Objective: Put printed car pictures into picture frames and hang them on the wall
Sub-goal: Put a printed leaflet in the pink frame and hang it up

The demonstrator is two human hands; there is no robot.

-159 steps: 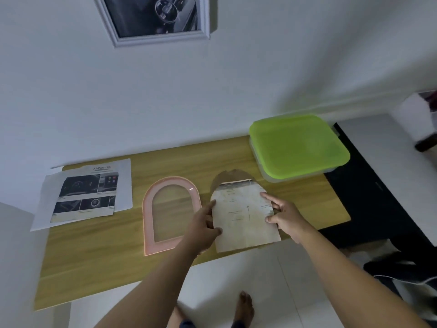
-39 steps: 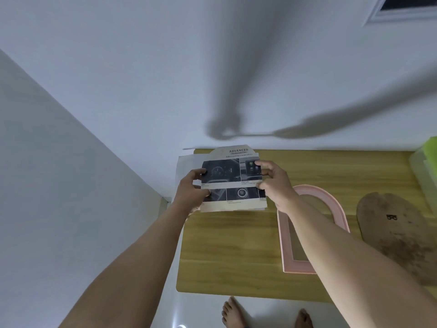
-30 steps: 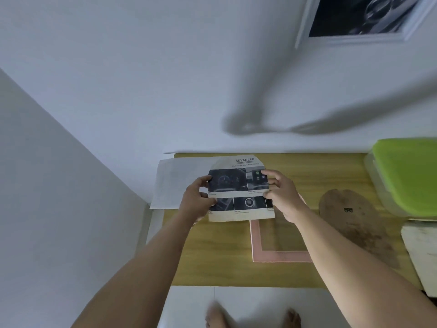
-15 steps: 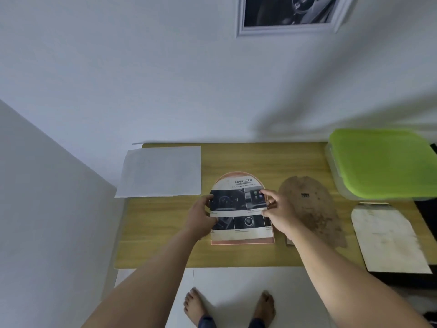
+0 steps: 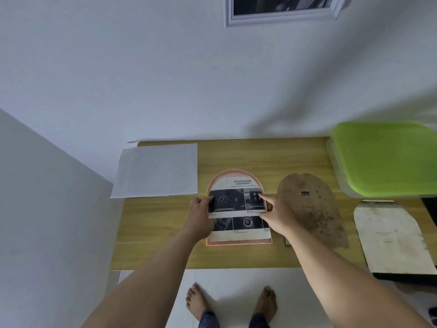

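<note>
An arch-cut printed car picture [image 5: 238,209] headed "ADVANCED" lies on top of a pink arched picture frame [image 5: 236,243], whose rim shows along the top and bottom edges. My left hand [image 5: 201,215] holds the picture's left edge. On the right edge rests my right hand [image 5: 275,215], its forefinger pressing on the print. The brown arched backing board [image 5: 312,207] lies just right of the frame. A white-framed car picture [image 5: 283,10] hangs on the wall above.
The wooden table [image 5: 160,233] stands against the wall. A blank white sheet [image 5: 156,170] lies at its back left. A green-lidded box [image 5: 385,157] sits back right, with a worn arched paper insert [image 5: 395,235] in front of it. My bare feet show below the table's front edge.
Both hands carried the car picture from the left of the table and laid it onto the pink frame. The old insert now lies at the right.
</note>
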